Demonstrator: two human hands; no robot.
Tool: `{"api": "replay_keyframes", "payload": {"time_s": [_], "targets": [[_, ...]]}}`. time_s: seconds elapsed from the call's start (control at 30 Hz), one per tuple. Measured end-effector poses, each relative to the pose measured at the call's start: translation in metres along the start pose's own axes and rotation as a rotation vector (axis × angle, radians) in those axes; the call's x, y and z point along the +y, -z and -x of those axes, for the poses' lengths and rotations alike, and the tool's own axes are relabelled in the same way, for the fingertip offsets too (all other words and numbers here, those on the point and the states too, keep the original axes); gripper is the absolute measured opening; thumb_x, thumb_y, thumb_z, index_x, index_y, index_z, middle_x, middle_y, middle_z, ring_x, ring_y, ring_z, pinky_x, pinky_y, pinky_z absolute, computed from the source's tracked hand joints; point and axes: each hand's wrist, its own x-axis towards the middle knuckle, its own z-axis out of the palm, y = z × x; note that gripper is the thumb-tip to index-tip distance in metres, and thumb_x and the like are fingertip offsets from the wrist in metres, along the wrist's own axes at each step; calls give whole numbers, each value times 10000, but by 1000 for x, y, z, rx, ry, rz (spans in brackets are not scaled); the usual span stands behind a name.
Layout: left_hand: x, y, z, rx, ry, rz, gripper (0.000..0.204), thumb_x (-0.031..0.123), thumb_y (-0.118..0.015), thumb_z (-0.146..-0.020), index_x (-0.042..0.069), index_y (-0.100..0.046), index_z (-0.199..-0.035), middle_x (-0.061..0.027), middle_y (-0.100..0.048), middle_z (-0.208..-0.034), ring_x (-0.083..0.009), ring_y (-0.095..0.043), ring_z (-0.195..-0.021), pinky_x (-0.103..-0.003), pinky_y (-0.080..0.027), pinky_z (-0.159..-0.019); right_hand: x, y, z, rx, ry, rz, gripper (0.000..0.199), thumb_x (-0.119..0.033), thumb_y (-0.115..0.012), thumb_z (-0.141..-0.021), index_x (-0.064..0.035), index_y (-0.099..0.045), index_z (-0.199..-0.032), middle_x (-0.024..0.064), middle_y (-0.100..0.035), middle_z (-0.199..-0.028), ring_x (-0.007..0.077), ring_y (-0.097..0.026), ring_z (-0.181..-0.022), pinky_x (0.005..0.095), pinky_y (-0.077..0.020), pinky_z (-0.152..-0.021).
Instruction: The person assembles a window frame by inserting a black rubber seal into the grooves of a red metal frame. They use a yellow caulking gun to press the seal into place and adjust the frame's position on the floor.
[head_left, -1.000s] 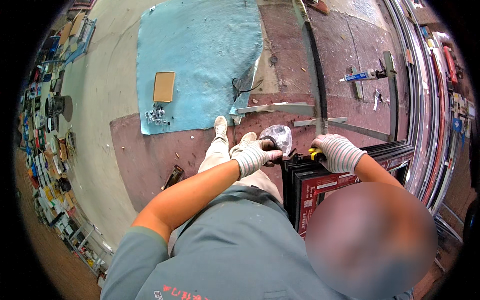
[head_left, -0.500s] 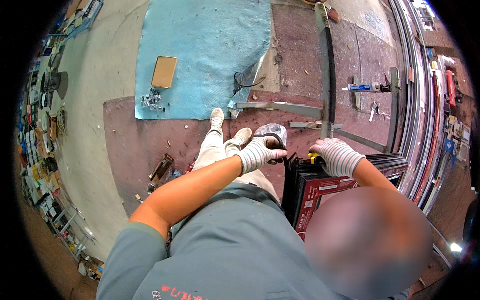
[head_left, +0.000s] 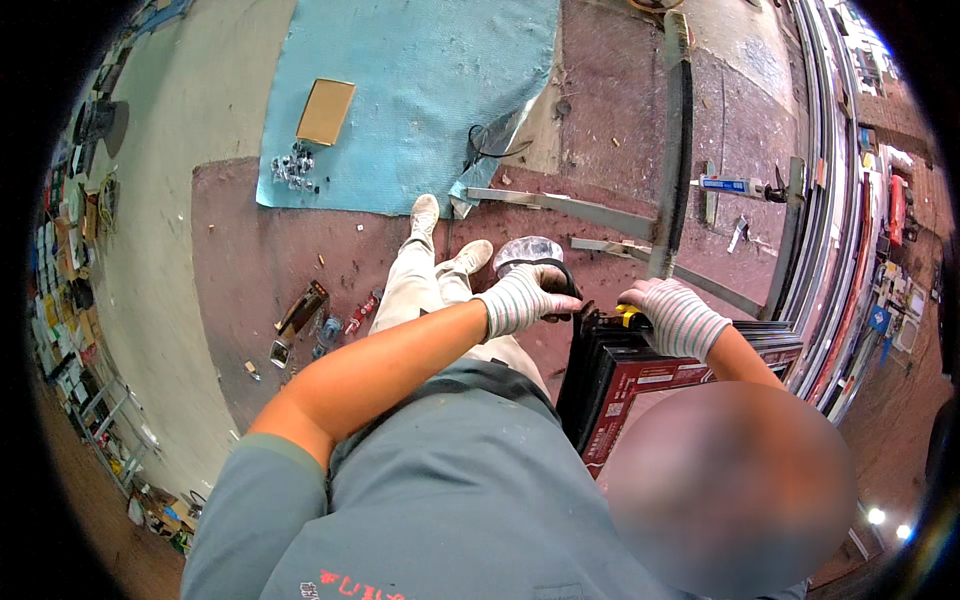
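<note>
My left hand (head_left: 524, 301), in a striped work glove with bare fingertips, is closed on a black flexible strip (head_left: 567, 272). The strip curves beside a rounded silvery, see-through piece (head_left: 528, 249) just beyond the hand. Close to the right, my right hand (head_left: 683, 316), gloved the same way, is closed around a small yellow-and-black tool (head_left: 631, 317); its exact kind is covered by the fingers. Both hands are at the upper edge of a stack of black-framed panels (head_left: 590, 375) with dark red printed faces. The left fingertips come near the stack's corner.
A metal frame (head_left: 672, 150) stands ahead, with a sealant tube in a gun (head_left: 738, 186) behind it. A blue mat (head_left: 420, 90) bears a cardboard box (head_left: 325, 112) and a heap of small metal parts (head_left: 293, 167). Long profiles (head_left: 835, 200) line the right. Tools and bottles (head_left: 322, 330) lie left of my legs.
My view has shifted slightly, so the mat and box sit higher and further left. Both hands keep their grips, and the left fingertips stay close to the panel corner.
</note>
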Motion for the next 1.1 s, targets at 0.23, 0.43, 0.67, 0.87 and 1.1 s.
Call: {"api": "replay_keyframes", "payload": {"time_s": [0.23, 0.43, 0.67, 0.87, 1.1], "targets": [[-9, 1, -6, 5, -8, 3, 282, 219, -798, -798, 32, -686, -977, -45, -699, -882, -121, -649, -782, -271, -547, -667, 1, -4, -5, 20, 40, -61, 501, -52, -696, -670, -68, -585, -1158, 148, -620, -1049, 358, -585, -1026, 420, -482, -906], [-5, 2, -6, 4, 4, -59, 277, 228, -781, -810, 17, -686, -963, -59, -702, -875, -135, -660, -781, -272, -553, -666, 5, -4, -7, -3, 46, -92, 496, -57, -706, -671, -70, -587, -1153, 143, -621, -1046, 354, -586, -1027, 415, -488, -902], [-1, 1, -5, 10, 9, -56, 327, 250, -798, -800, -9, -675, -957, -68, -685, -843, -128, -630, -741, -270, -539, -651, 1, 1, -7, 19, 39, -134, 471, -35, -694, -679, -57, -587, -1137, 152, -627, -1026, 361, -592, -1004, 418, -488, -888], [0, 0, -5, 24, 17, -70, 340, 258, -803, -796, -15, -677, -954, -70, -688, -834, -127, -634, -734, -271, -547, -658, -1, 1, -6, 39, 37, -144, 445, -21, -677, -690, -47, -586, -1124, 158, -629, -1018, 367, -593, -994, 419, -489, -888], [-3, 1, -5, 26, -1, -56, 326, 251, -802, -798, -9, -682, -953, -60, -684, -829, -119, -631, -735, -266, -543, -652, -3, 2, -6, 33, 16, -155, 426, -24, -674, -698, -40, -587, -1114, 167, -629, -1017, 373, -592, -988, 428, -490, -885]]}}
